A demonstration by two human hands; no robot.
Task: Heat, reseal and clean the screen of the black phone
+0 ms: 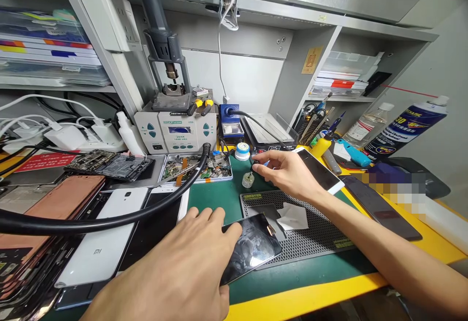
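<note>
My left hand grips the left end of a dark, glossy phone screen, with the thumb over its upper edge. A small copper-coloured connector sits on the screen's top right. Thumb and fingertips of my right hand pinch a small black piece, which looks like a cap. Just below that piece stands a small clear jar on the green mat. The screen lies partly over a grey perforated pad, where a white paper scrap rests.
A thick black hose crosses the left side over phones, including a white phone. Behind stand a hot-air station, a tray of circuit boards and a solder spool. Spray can and bottle are at right.
</note>
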